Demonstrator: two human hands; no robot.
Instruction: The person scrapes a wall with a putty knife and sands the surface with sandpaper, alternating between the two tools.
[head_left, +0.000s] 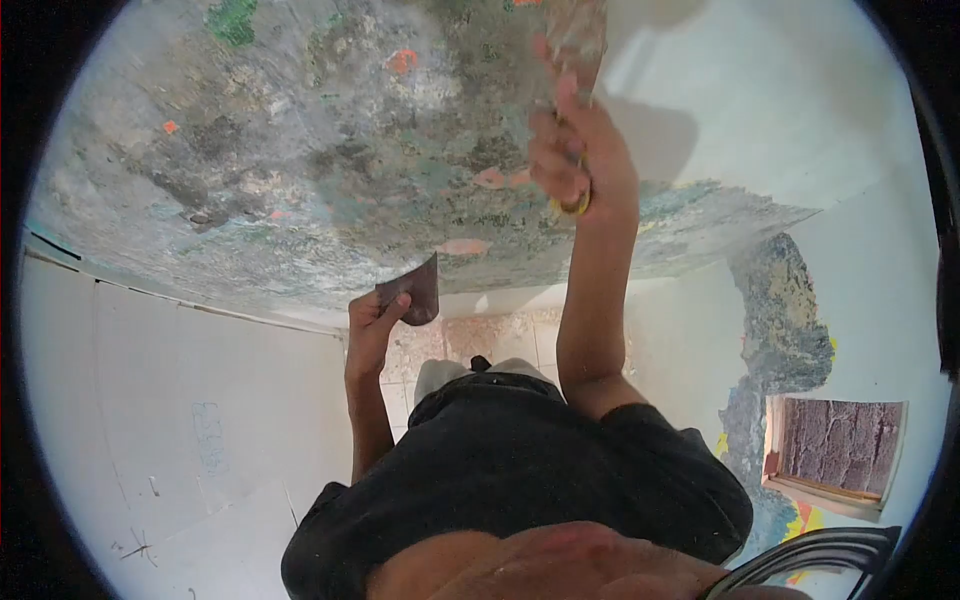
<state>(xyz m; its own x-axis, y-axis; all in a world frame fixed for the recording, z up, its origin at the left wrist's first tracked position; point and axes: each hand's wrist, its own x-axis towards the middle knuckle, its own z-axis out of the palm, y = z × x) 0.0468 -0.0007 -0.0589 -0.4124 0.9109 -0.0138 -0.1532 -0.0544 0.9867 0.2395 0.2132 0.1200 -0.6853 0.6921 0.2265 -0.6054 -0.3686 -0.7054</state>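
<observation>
2 hands (585, 165), 2 scrapers (415, 290), 1 ceiling (300, 150), 1 window (840, 445).

The tiled floor (500, 335) shows pale between the arms. Nothing can be made out lying on it.

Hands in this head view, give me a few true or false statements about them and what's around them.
1. The right hand grips a scraper that lies against the patchy surface. True.
2. The left hand is empty. False: it holds a dark flat blade.
3. The shirt is white. False: it is black.
4. The patchy surface shows orange and green spots. True.
</observation>
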